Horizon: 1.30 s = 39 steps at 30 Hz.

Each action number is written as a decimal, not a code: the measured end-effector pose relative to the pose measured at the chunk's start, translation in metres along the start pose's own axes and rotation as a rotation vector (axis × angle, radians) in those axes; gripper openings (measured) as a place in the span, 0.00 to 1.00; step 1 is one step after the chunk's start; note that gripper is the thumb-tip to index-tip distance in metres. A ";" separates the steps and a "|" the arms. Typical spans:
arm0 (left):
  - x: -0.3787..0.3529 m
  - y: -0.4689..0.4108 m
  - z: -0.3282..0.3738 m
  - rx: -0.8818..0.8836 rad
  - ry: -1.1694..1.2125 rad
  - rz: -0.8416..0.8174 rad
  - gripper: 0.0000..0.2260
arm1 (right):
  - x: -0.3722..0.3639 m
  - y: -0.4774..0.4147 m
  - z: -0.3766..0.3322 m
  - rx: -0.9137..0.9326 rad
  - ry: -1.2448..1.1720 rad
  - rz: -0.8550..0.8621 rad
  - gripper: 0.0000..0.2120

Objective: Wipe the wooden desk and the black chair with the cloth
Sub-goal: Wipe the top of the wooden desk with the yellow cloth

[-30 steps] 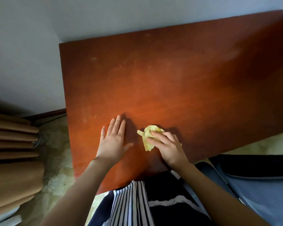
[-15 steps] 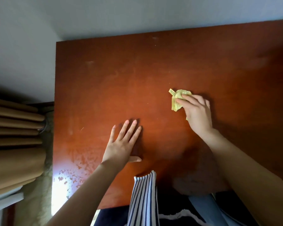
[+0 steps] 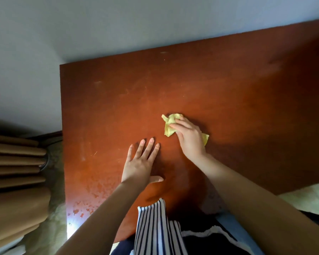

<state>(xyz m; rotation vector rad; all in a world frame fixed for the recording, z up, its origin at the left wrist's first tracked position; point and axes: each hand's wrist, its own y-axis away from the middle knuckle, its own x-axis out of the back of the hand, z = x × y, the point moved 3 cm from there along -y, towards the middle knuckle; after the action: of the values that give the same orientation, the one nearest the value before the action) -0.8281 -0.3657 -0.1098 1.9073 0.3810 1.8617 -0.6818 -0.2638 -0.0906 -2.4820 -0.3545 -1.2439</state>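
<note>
Reddish-brown wooden table (image 3: 228, 89), far edge against a pale grey wall (image 3: 118, 24). Right hand (image 3: 189, 138) lies on a crumpled yellow cloth (image 3: 168, 124) near the table's middle, fingers bent over it and gripping; cloth ends show on both sides of the hand. Left hand (image 3: 139, 162) rests flat on the table, just near-left of the right, fingers straight and spread, holding nothing. Tan pleated curtain (image 3: 13, 172) at left.

hands=2: left hand (image 3: 138, 166), right hand (image 3: 190, 138) | cloth (image 3: 168, 124)=1 | desk (image 3: 228, 89)=1 | curtain (image 3: 13, 181)=1
</note>
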 end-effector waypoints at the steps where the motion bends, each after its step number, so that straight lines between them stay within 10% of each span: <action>1: 0.001 -0.001 0.000 0.004 -0.004 -0.006 0.48 | -0.003 0.010 -0.008 0.022 0.003 -0.010 0.15; 18: 0.019 0.002 0.004 -0.048 -0.112 -0.015 0.48 | 0.030 0.138 0.012 0.291 0.386 -0.164 0.20; 30: 0.055 -0.016 0.002 -0.167 -0.257 0.159 0.33 | 0.058 0.060 0.067 0.008 0.380 -0.148 0.25; 39: 0.046 -0.034 0.003 -0.143 -0.163 0.051 0.40 | 0.054 -0.058 0.108 -0.248 0.364 -0.056 0.23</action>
<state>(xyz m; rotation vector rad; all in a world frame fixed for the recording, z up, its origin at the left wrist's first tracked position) -0.8195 -0.3145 -0.0866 1.9691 0.1441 1.7007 -0.5937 -0.1628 -0.0967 -2.3800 -0.1851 -1.8217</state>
